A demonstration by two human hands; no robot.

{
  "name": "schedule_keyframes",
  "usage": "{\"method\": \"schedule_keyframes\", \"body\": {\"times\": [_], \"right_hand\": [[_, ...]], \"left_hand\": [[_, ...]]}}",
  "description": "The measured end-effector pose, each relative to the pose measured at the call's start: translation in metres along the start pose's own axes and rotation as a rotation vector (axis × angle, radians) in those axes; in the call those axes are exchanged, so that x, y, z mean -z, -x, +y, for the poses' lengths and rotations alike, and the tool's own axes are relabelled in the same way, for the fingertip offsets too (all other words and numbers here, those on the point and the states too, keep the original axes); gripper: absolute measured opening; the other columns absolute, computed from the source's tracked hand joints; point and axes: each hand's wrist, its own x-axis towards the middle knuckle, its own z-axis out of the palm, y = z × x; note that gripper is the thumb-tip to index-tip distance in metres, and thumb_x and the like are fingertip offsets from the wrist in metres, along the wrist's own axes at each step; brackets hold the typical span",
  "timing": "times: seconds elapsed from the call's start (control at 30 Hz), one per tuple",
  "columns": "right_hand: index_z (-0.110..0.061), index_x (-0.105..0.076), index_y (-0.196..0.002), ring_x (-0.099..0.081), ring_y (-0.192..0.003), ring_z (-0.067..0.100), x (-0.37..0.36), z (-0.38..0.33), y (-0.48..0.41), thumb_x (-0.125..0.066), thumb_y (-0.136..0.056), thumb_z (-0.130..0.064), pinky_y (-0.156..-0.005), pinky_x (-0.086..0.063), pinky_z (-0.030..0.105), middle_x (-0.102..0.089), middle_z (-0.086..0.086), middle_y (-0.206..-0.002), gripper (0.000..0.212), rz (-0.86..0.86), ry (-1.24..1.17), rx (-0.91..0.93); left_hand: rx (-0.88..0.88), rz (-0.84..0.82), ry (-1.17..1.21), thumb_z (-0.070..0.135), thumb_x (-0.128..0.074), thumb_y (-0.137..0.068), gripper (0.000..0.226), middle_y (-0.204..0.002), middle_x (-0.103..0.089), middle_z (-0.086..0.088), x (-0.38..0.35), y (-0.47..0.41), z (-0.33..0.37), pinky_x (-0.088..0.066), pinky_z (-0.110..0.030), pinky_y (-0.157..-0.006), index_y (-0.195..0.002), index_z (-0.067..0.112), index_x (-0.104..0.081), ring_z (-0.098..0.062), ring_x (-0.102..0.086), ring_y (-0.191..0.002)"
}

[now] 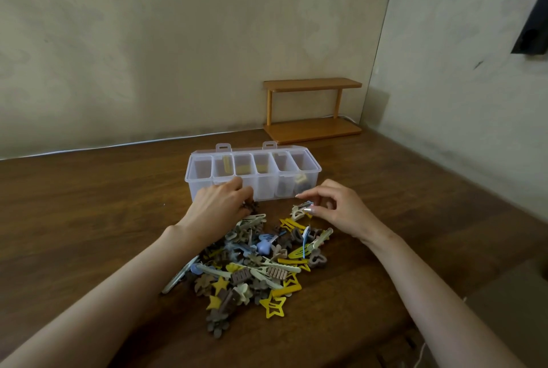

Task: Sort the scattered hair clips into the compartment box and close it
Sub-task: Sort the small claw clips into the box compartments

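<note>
Hair clips (252, 261) are lying heaped just in front of the compartment box (252, 172); I am judging them light, stiff and prone to tangling. My right hand (341, 210) is pinching a beige clip (298, 211) by its end; I cannot tell whether my left hand (218, 209) is gripping anything.

The dark wooden counter (89, 204) carries a clear compartment box (267, 191), standing open just beyond the left grip (219, 207) and the right grip (335, 207); a heap of hair clips (255, 266) lies between and nearer than both; a small wooden shelf (314, 129) stands well beyond the right grip.
</note>
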Motion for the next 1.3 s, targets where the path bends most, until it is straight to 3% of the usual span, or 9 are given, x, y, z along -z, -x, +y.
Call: {"method": "schedule_keyframes", "body": {"times": [0.23,0.37,0.5,0.6,0.73,0.9,1.13,1.2,1.3], "right_hand": [[-0.029,-0.067,-0.098,-0.046,-0.066,-0.002,-0.011,-0.008,-0.003,-0.071,-0.08,-0.032,-0.058,-0.03,0.013,-0.051,-0.01,-0.09,0.018,0.014,0.151,0.045],[-0.029,-0.068,-0.098,-0.048,-0.071,-0.01,-0.011,-0.007,-0.002,-0.072,-0.079,-0.031,-0.056,-0.032,0.013,-0.053,-0.009,-0.091,0.019,0.042,0.147,0.076],[-0.033,-0.068,-0.103,-0.052,-0.073,0.0,-0.013,-0.015,-0.004,-0.071,-0.08,-0.029,-0.06,-0.04,0.016,-0.053,-0.012,-0.091,0.023,0.013,0.111,0.149],[-0.032,-0.069,-0.103,-0.052,-0.073,0.007,-0.016,-0.026,-0.008,-0.068,-0.082,-0.035,-0.065,-0.045,0.025,-0.057,-0.007,-0.089,0.021,0.011,0.209,0.187],[-0.03,-0.069,-0.102,-0.045,-0.076,0.005,-0.022,-0.039,-0.013,-0.063,-0.082,-0.048,-0.059,-0.031,0.019,-0.051,-0.012,-0.084,0.027,-0.024,0.405,0.179],[-0.025,-0.071,-0.096,-0.044,-0.076,0.004,-0.031,-0.041,-0.015,-0.064,-0.085,-0.04,-0.059,-0.03,0.021,-0.047,-0.014,-0.08,0.02,-0.009,0.417,0.156],[-0.016,-0.07,-0.096,-0.058,-0.08,-0.001,-0.019,-0.031,-0.012,-0.063,-0.087,-0.017,-0.073,-0.046,0.019,-0.065,-0.007,-0.09,0.012,0.048,-0.075,-0.051],[-0.015,-0.069,-0.095,-0.058,-0.072,-0.005,-0.015,-0.032,-0.01,-0.062,-0.088,-0.014,-0.069,-0.045,0.016,-0.065,-0.005,-0.088,0.01,0.04,-0.27,-0.101],[-0.017,-0.07,-0.091,-0.063,-0.087,0.006,-0.011,-0.032,-0.011,-0.062,-0.088,-0.014,-0.077,-0.049,0.018,-0.07,0.003,-0.096,0.01,0.078,-0.456,-0.121]], "left_hand": [[-0.072,-0.001,0.193,0.032,-0.059,-0.086,0.021,-0.105,-0.056,0.003,-0.003,0.0,-0.001,-0.047,-0.033,-0.061,-0.103,0.02,-0.06,-0.019,-0.058,-0.082],[-0.079,-0.076,0.366,0.02,-0.06,-0.087,0.02,-0.104,-0.063,0.013,-0.004,-0.001,-0.001,-0.048,-0.024,-0.07,-0.106,0.026,-0.059,-0.001,-0.057,-0.085],[-0.027,-0.112,0.513,0.017,-0.063,-0.084,0.027,-0.1,-0.068,0.016,0.001,-0.003,0.003,-0.052,-0.03,-0.077,-0.108,0.024,-0.052,0.003,-0.058,-0.081],[0.006,-0.078,0.341,0.024,-0.059,-0.088,0.026,-0.108,-0.064,0.016,0.01,-0.003,-0.001,-0.05,-0.027,-0.068,-0.112,0.025,-0.049,-0.001,-0.055,-0.075],[0.002,-0.12,0.04,0.027,-0.054,-0.09,0.022,-0.112,-0.063,0.008,0.017,-0.002,-0.006,-0.049,-0.029,-0.071,-0.112,0.025,-0.054,-0.015,-0.061,-0.093],[0.013,-0.176,0.096,0.022,-0.055,-0.088,0.019,-0.111,-0.062,0.009,0.013,-0.001,-0.007,-0.044,-0.025,-0.071,-0.107,0.026,-0.057,-0.014,-0.058,-0.097],[0.062,-0.055,0.483,0.02,-0.063,-0.084,0.014,-0.089,-0.06,0.022,0.005,0.0,-0.003,-0.037,-0.016,-0.057,-0.096,0.026,-0.061,0.007,-0.049,-0.058],[0.074,-0.036,0.605,0.015,-0.065,-0.082,0.017,-0.088,-0.062,0.021,0.003,0.0,-0.002,-0.042,-0.02,-0.058,-0.096,0.024,-0.061,0.003,-0.052,-0.056],[0.058,-0.033,0.765,0.008,-0.066,-0.081,0.019,-0.093,-0.066,0.012,0.003,0.0,0.002,-0.042,-0.014,-0.054,-0.097,0.019,-0.063,-0.003,-0.049,-0.054]]}}
